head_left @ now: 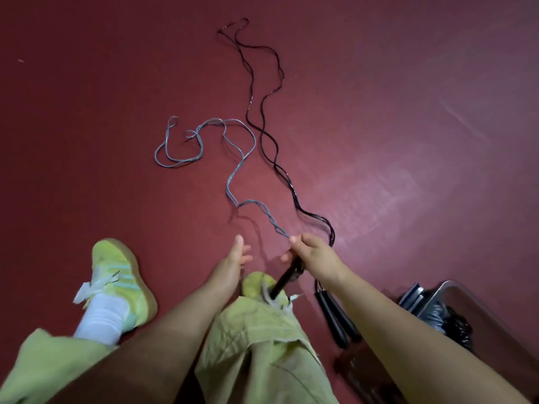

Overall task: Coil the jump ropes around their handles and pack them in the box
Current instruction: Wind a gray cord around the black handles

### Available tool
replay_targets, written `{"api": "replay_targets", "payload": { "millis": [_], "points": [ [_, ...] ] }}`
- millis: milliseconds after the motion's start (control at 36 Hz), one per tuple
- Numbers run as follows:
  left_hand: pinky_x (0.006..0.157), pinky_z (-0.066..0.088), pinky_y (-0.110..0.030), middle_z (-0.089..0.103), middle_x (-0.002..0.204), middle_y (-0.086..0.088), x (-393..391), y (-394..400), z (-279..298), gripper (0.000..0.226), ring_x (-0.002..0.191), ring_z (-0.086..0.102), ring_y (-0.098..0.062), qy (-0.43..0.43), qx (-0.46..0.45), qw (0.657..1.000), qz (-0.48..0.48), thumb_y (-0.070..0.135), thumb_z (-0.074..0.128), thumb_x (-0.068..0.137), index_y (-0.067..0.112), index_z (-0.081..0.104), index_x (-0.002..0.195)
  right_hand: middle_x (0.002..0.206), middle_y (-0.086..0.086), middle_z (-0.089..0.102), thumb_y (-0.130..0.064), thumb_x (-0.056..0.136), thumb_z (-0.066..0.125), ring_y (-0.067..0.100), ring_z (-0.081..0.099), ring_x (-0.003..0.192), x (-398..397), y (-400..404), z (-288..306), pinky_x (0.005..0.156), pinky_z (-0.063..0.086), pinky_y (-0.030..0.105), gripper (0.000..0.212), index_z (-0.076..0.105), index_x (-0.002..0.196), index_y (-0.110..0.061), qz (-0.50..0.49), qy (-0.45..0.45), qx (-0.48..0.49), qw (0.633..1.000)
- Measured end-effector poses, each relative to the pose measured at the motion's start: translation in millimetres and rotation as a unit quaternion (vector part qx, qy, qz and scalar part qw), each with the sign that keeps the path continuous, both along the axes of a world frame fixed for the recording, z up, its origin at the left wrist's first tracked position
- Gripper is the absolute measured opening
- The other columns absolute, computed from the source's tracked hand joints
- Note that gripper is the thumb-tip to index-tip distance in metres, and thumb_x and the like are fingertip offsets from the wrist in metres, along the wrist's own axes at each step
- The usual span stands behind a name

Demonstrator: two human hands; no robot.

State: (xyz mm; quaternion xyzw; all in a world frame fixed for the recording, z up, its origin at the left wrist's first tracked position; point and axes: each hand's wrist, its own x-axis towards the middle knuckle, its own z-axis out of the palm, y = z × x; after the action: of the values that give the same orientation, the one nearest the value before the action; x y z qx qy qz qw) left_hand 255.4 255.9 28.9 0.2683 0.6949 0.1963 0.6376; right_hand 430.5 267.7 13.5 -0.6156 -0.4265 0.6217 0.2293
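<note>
One head camera looks steeply down from above at the red floor (102, 83), near the forearms.

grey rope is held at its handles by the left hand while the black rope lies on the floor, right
Not quite: in the head view the right hand grips the grey rope at its handles. The left hand is open and holds nothing. The black rope does lie on the floor.

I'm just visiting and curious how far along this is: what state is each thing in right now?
Grey jump rope: uncoiled, sprawled on the floor, one end held.
Black jump rope: uncoiled, lying loose.
Black handles: lying together on the floor.
Box: open, coiled ropes inside.
Right hand: gripping the grey rope's handles.
Left hand: open, empty.
</note>
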Motion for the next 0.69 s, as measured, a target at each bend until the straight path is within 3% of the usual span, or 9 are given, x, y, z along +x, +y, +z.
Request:
{"api": "replay_targets", "payload": {
  "millis": [111,194,250,306,389,444,528,639,694],
  "points": [
    [0.106,0.024,-0.026,0.051,0.137,-0.004,-10.1,8.2,53.5,0.059,0.120,0.045,-0.010,-0.040,0.099,0.994,-0.030,0.044,0.017,0.101,0.008,0.049,0.135,0.072,0.002,0.072,-0.024,0.103,0.044,0.027,0.055,0.068,-27.1,8.4,75.3,0.054,0.040,0.028,0.025,0.049,0.081,-0.011,-0.040,0.088,0.035,0.995],
    [0.113,0.025,-0.030,0.056,0.134,-0.001,-25.2,15.4,107.4,0.074,0.123,0.048,-0.008,-0.058,0.151,0.985,-0.057,0.073,0.023,0.087,0.018,0.056,0.125,0.077,0.010,0.071,-0.025,0.103,0.042,0.030,0.061,0.078,-50.4,12.9,133.1,0.064,0.046,0.033,0.028,0.047,0.081,-0.008,-0.059,0.165,0.040,0.984],
    [0.110,0.033,-0.034,0.066,0.122,-0.001,-39.1,15.6,139.4,0.080,0.119,0.057,-0.012,-0.090,0.164,0.980,-0.068,0.083,0.028,0.078,0.021,0.064,0.113,0.086,0.020,0.070,-0.027,0.102,0.042,0.035,0.063,0.080,-65.8,14.3,167.2,0.068,0.049,0.037,0.029,0.050,0.095,0.000,-0.073,0.206,0.047,0.975],
    [0.100,0.042,-0.029,0.072,0.108,-0.002,-53.6,7.4,170.8,0.075,0.108,0.064,-0.012,-0.136,0.163,0.974,-0.085,0.078,0.029,0.081,0.019,0.067,0.108,0.081,0.015,0.071,-0.027,0.103,0.042,0.031,0.065,0.071,-79.6,13.4,200.2,0.064,0.050,0.036,0.027,0.049,0.104,-0.002,-0.087,0.236,0.050,0.966],
    [0.082,0.049,-0.026,0.074,0.081,-0.001,-71.4,-10.5,212.9,0.055,0.080,0.069,-0.010,-0.082,0.191,0.961,-0.180,0.067,0.047,0.082,0.016,0.067,0.088,0.067,0.005,0.070,-0.024,0.104,0.039,0.021,0.065,0.058,-95.3,6.9,245.4,0.057,0.054,0.031,0.024,0.048,0.091,-0.006,-0.092,0.267,0.047,0.958],
    [0.065,0.046,-0.026,0.066,0.061,0.002,-79.1,-27.3,226.7,0.032,0.059,0.062,-0.011,-0.030,0.211,0.947,-0.239,0.048,0.064,0.069,0.016,0.059,0.074,0.064,0.004,0.069,-0.023,0.105,0.037,0.017,0.065,0.060,-103.0,0.8,264.6,0.062,0.053,0.028,0.024,0.047,0.085,-0.012,-0.067,0.253,0.040,0.964],
    [0.058,0.042,-0.028,0.052,0.051,0.005,-87.5,-50.2,238.1,0.026,0.047,0.051,-0.014,0.004,0.215,0.950,-0.227,0.031,0.068,0.061,0.017,0.049,0.072,0.065,0.003,0.068,-0.023,0.103,0.042,0.018,0.064,0.066,-110.6,-8.2,281.8,0.068,0.047,0.032,0.024,0.047,0.081,-0.015,-0.016,0.198,0.053,0.979],
    [0.060,0.047,-0.032,0.042,0.049,0.004,-104.4,-93.6,250.4,0.013,0.039,0.038,-0.010,-0.098,0.183,0.967,-0.145,0.018,0.054,0.066,0.014,0.048,0.077,0.074,0.003,0.063,-0.031,0.100,0.048,0.016,0.053,0.064,-129.8,-24.7,286.5,0.071,0.045,0.033,0.023,0.050,0.082,-0.017,0.069,0.010,0.111,0.991],
    [0.059,0.048,-0.030,0.040,0.049,0.003,-112.8,-110.2,257.2,0.014,0.038,0.035,-0.010,-0.148,0.153,0.969,-0.128,0.020,0.053,0.069,0.013,0.047,0.079,0.093,0.010,0.068,-0.037,0.099,0.046,0.020,0.055,0.075,-140.0,-29.1,279.3,0.075,0.044,0.035,0.023,0.053,0.088,-0.018,0.089,-0.070,0.160,0.981]
  ]
}}
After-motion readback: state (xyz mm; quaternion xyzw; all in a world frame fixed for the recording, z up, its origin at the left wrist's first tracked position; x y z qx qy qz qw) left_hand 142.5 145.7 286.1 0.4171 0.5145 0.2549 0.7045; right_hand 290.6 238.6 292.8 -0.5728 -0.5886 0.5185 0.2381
